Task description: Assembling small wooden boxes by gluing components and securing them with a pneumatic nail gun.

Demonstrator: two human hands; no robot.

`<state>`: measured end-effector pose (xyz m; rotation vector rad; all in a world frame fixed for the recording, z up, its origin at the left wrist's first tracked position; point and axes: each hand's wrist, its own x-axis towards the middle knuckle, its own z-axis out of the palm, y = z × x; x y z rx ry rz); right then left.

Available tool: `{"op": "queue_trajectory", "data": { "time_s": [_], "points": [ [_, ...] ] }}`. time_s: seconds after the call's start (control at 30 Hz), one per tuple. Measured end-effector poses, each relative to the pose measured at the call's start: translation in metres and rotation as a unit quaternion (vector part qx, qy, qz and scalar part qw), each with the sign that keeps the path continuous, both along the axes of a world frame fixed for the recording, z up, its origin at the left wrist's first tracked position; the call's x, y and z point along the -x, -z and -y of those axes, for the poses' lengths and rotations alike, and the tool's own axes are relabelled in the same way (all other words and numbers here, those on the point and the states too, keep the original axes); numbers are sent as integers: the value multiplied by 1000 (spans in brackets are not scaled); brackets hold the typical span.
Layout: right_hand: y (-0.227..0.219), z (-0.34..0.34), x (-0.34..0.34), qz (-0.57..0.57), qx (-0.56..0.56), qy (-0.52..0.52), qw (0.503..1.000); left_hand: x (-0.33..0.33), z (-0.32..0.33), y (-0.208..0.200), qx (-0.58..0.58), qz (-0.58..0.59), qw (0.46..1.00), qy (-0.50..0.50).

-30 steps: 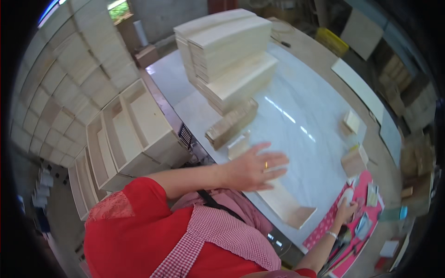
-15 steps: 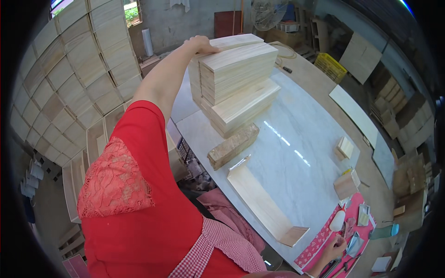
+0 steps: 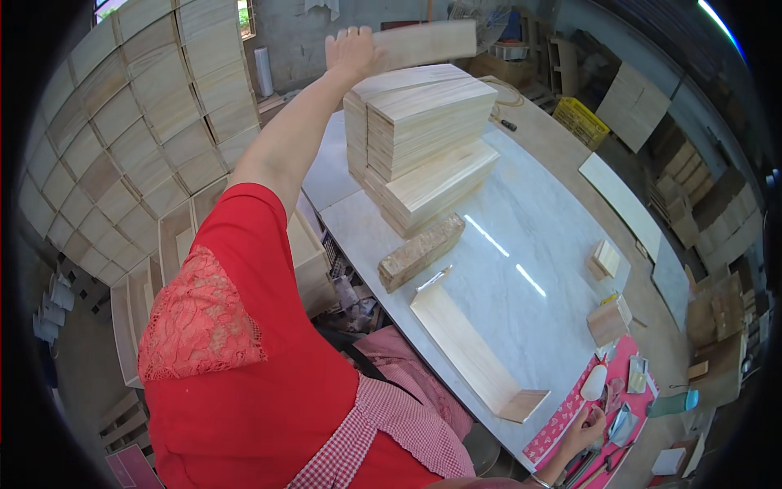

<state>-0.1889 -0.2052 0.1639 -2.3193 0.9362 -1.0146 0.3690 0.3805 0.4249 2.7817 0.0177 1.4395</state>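
My left hand point(image 3: 350, 54) is closed on one end of a pale wooden board point(image 3: 432, 44), raised above a stack of like boards point(image 3: 432, 114). The board is smeared by motion. Low at the right, my right hand point(image 3: 583, 432) hovers over a pink patterned cloth point(image 3: 542, 444) with its fingers curled; what they hold, if anything, is too small to name. Next to it are a white glue bottle point(image 3: 594, 381) and several small tools. On the marble-look table top point(image 3: 521, 236) lies a long wooden piece point(image 3: 464, 342) with upright ends.
A rough brick-like block point(image 3: 421, 251) sits between the stack and the long piece. Small wood blocks point(image 3: 604, 259) stand toward the right edge, near a wooden box-shaped piece point(image 3: 609, 319). Stacked wooden boxes point(image 3: 147, 106) rise at the left. A yellow crate point(image 3: 581, 122) is on the floor beyond.
My left hand has lifted a board off the top of the stack, up and away. My right hand stays near the cloth, almost unmoved. The view has shifted slightly.
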Motion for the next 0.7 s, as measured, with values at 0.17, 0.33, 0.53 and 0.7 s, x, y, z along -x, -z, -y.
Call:
{"op": "queue_trajectory", "data": {
  "time_s": [0.17,0.33,0.53,0.7],
  "points": [
    [-13,-15,-2,13,33,-31,999,7,-8,4,-36,-108,993,26],
    [-36,-26,-14,85,-48,-100,990,82,41,-9,-90,26,960,263],
    [-102,-105,-86,187,-307,-228,905,180,145,55,-124,178,813,540],
    [-122,-130,-82,239,-385,-228,862,234,186,96,-97,184,769,605]
  ]
}}
